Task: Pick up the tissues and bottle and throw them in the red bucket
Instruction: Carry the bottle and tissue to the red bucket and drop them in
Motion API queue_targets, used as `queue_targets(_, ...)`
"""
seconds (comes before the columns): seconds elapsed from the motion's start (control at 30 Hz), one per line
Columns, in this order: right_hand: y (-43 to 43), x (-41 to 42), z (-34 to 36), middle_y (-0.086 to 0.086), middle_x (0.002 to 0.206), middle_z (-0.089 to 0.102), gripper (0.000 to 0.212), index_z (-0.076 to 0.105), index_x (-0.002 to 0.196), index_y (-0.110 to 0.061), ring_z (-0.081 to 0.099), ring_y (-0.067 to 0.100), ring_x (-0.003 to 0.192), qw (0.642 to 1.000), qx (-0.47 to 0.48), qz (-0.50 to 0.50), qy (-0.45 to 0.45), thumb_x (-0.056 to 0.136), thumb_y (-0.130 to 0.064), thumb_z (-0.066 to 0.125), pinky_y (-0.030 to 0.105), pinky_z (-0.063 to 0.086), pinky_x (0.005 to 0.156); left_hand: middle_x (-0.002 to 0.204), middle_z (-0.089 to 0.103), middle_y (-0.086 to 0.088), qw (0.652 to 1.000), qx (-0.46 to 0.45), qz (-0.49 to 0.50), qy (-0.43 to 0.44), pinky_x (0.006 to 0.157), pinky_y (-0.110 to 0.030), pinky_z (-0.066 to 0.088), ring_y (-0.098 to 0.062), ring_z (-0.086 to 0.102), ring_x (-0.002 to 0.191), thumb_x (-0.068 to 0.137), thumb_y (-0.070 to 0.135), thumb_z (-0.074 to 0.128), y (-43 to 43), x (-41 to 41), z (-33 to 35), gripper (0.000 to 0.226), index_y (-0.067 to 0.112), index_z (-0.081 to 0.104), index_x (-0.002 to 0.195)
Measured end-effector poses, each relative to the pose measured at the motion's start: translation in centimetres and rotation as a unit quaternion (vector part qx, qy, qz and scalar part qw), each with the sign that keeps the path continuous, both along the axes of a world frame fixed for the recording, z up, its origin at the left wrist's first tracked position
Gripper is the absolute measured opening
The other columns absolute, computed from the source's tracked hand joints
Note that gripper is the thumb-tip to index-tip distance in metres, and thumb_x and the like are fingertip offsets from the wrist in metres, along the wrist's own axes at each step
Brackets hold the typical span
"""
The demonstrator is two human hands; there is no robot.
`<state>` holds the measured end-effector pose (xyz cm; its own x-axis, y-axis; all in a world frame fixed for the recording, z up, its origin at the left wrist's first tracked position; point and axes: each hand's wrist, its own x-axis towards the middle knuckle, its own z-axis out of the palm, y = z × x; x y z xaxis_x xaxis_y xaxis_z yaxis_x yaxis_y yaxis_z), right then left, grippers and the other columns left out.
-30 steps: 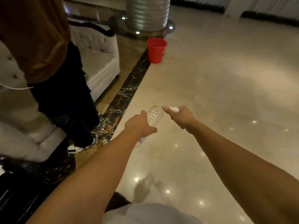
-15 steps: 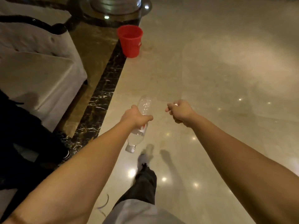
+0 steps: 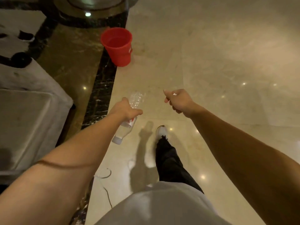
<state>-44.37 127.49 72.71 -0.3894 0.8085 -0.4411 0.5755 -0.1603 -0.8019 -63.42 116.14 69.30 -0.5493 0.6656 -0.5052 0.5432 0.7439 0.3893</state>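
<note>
My left hand [image 3: 125,110] grips a clear plastic bottle [image 3: 136,99] around its middle, cap pointing down and back toward me. My right hand [image 3: 179,100] is closed in a fist, and a small bit of white tissue [image 3: 174,94] shows between its fingers. The red bucket [image 3: 117,46] stands upright on the floor ahead, beyond both hands and slightly left, on the edge of the dark marble strip. Its inside looks empty from here.
A white upholstered sofa [image 3: 30,114] fills the left side. A metal column base [image 3: 90,8] stands behind the bucket. My leg and white shoe [image 3: 161,131] step forward on the glossy beige floor. A thin cable [image 3: 105,190] lies on the floor near my body.
I have walked closer to the bucket, which now appears larger and nearer. The other person by the sofa has left the view. Both hands keep their hold.
</note>
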Motion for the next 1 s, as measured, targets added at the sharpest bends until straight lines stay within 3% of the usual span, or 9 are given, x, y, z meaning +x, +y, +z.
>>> queue_targets(0.1, 9.4, -5.3, -1.1, 0.001, 0.049, 0.043, 0.056, 0.054, 0.058, -0.014, 0.036, 0.015, 0.038, 1.000, 0.001, 0.012, -0.024, 0.089, -0.060, 0.049, 0.018, 0.027, 0.036, 0.120, 0.057, -0.012, 0.999, -0.006, 0.038, 0.009, 0.065, -0.034, 0.046, -0.030, 0.058, 0.093, 0.070, 0.055, 0.070, 8.6, -5.9, 0.3, 0.083, 0.013, 0.037, 0.134)
queue_targets(0.27, 23.7, -16.0, 0.1, 0.006, 0.055, 0.043, 0.058, 0.045, 0.061, -0.012, 0.038, 0.020, 0.044, 0.994, 0.002, 0.065, -0.093, 0.093, -0.060, 0.043, 0.028, 0.035, 0.047, 0.129, 0.056, -0.016, 0.997, -0.020, 0.067, 0.031, 0.080, -0.037, 0.049, -0.035, 0.058, 0.110, 0.069, 0.056, 0.071, 19.6, -15.3, 2.6, 0.090, 0.008, 0.036, 0.137)
queue_targets(0.4, 32.0, -26.4, 2.2, 0.005, 0.058, 0.045, 0.058, 0.041, 0.059, -0.013, 0.040, 0.021, 0.046, 0.986, 0.043, 0.126, -0.096, 0.095, -0.058, 0.040, 0.029, 0.038, 0.051, 0.122, 0.058, -0.014, 0.995, 0.006, 0.101, 0.021, 0.070, -0.037, 0.053, -0.032, 0.061, 0.101, 0.069, 0.058, 0.071, 26.8, -23.1, 4.2, 0.094, 0.009, 0.033, 0.141)
queue_targets(0.5, 37.9, -33.5, 1.6, 0.004, 0.055, 0.047, 0.056, 0.041, 0.057, -0.015, 0.043, 0.019, 0.045, 0.982, 0.066, 0.142, -0.102, 0.093, -0.058, 0.043, 0.027, 0.041, 0.053, 0.122, 0.059, -0.015, 0.991, 0.015, 0.129, 0.009, 0.078, -0.040, 0.056, -0.032, 0.062, 0.101, 0.069, 0.055, 0.072, 32.7, -29.5, 3.0, 0.095, 0.009, 0.032, 0.143)
queue_targets(0.6, 44.4, -40.9, -0.1, 0.002, 0.047, 0.046, 0.054, 0.045, 0.054, -0.014, 0.039, 0.017, 0.035, 0.985, 0.052, 0.138, -0.084, 0.090, -0.055, 0.047, 0.020, 0.034, 0.038, 0.098, 0.064, -0.009, 0.988, 0.029, 0.151, -0.004, 0.056, -0.029, 0.048, -0.022, 0.064, 0.077, 0.069, 0.048, 0.075, 39.3, -36.7, 0.7, 0.075, 0.010, 0.049, 0.128)
queue_targets(0.73, 53.9, -51.3, -2.6, 0.002, 0.039, 0.046, 0.051, 0.049, 0.053, -0.013, 0.039, 0.017, 0.028, 0.989, 0.036, 0.104, -0.103, 0.091, -0.047, 0.049, 0.018, 0.033, 0.033, 0.108, 0.065, -0.016, 0.981, 0.043, 0.176, -0.063, 0.076, -0.040, 0.058, -0.028, 0.067, 0.088, 0.069, 0.046, 0.075, 49.3, -47.1, -2.6, 0.074, 0.008, 0.051, 0.128)
queue_targets(0.87, 61.5, -58.8, -3.1, -0.003, 0.032, 0.043, 0.051, 0.047, 0.053, -0.012, 0.039, 0.015, 0.025, 0.986, 0.005, 0.086, -0.141, 0.094, -0.043, 0.049, 0.017, 0.032, 0.034, 0.115, 0.062, -0.018, 0.975, 0.025, 0.199, -0.096, 0.080, -0.041, 0.057, -0.031, 0.065, 0.097, 0.067, 0.042, 0.075, 56.4, -55.7, -3.3, 0.077, 0.007, 0.049, 0.130)
queue_targets(1.0, 68.6, -64.6, -2.6, 0.000, 0.039, 0.047, 0.052, 0.050, 0.056, -0.010, 0.037, 0.015, 0.029, 0.984, -0.016, 0.105, -0.144, 0.096, -0.042, 0.046, 0.017, 0.030, 0.036, 0.108, 0.065, -0.012, 0.969, 0.033, 0.214, -0.119, 0.075, -0.038, 0.059, -0.026, 0.067, 0.088, 0.063, 0.040, 0.078, 62.6, -62.8, -2.9, 0.069, 0.013, 0.057, 0.122)
